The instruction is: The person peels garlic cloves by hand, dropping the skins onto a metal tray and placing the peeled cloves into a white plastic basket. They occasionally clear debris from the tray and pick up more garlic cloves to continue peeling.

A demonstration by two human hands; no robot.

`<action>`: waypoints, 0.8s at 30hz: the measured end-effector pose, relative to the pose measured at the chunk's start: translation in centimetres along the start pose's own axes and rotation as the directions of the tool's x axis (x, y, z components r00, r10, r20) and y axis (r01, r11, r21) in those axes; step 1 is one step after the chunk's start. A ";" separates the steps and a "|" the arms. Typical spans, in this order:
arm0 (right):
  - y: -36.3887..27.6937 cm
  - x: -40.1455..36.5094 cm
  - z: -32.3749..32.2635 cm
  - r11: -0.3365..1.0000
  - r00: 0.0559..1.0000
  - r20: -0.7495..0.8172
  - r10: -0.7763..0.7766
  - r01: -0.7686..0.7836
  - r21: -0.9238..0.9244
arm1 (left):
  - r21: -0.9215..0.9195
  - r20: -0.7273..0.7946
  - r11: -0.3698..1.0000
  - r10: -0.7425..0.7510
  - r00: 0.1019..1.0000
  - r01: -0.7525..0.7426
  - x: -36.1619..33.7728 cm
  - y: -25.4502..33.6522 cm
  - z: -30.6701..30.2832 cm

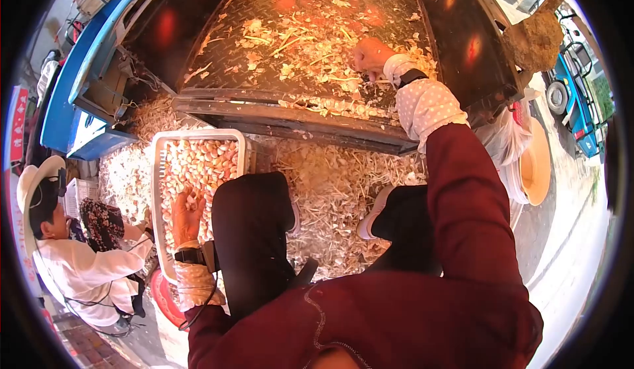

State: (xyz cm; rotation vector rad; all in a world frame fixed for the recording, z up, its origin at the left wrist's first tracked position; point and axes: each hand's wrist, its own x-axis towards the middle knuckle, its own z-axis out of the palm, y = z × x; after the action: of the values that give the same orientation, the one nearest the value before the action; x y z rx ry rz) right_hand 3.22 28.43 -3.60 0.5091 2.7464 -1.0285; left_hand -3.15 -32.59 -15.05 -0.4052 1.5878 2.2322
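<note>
My left hand (187,217) is over the white basket (156,191) of garlic cloves (201,164), palm partly up with fingers curled around some cloves. My right hand (373,57) rests on the dark metal truck bed (224,59), its fingers curled down among dry husks and stalks (290,45). What the right fingers hold, if anything, is hidden. A dark band circles each wrist, over pale dotted sleeve covers.
A person in a white shirt (99,263) and hat sits at the left, near a red basin (165,300). Husks (330,204) litter the ground between my legs. The bed's wooden edge (297,118) runs before me. Plastic bags (505,138) and an orange basin (533,163) stand right.
</note>
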 end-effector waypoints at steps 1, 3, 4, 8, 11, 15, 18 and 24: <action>0.6 -0.2 0.0 0.993 0.998 -0.021 -0.054 0.056 0.102 | 0.111 -0.035 0.993 0.034 0.999 -0.030 -1.4 0.5 1.1; -0.3 -0.4 0.2 1.000 0.999 -0.039 -0.004 0.003 -0.012 | 0.216 -0.071 0.975 0.074 0.995 -0.057 -3.1 0.7 2.2; -0.6 -0.5 0.3 0.991 0.996 -0.068 0.052 -0.059 -0.117 | 0.312 -0.105 0.945 0.141 0.984 -0.102 -3.3 0.6 2.0; -1.6 -1.0 0.8 0.925 0.975 -0.215 -0.064 -0.023 -0.379 | 0.366 -0.014 0.913 0.197 0.980 -0.179 -4.0 0.8 0.4; -3.4 -3.0 -0.2 0.991 0.941 -0.319 -0.115 0.086 -0.103 | 0.293 0.027 0.930 0.223 0.975 -0.221 -4.9 2.1 2.9; -11.9 -7.1 3.7 0.648 0.899 -0.369 -0.237 0.429 0.629 | 0.191 0.171 0.934 0.270 0.948 -0.301 -4.6 5.3 8.5; -18.5 -9.1 9.8 0.695 0.772 -0.336 -0.540 0.634 0.339 | 0.155 0.290 0.935 0.265 0.919 -0.319 -4.1 7.5 13.3; -22.7 -8.1 16.9 0.587 0.547 -0.294 -0.784 0.807 -0.064 | 0.061 0.468 0.976 0.156 0.870 -0.207 -3.4 8.4 16.8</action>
State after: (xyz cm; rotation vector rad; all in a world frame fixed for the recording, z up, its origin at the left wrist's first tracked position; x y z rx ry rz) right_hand 2.88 -0.79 -0.36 -0.7846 3.2612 -1.2958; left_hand -4.30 -19.63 -1.14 0.3059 1.5193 2.1437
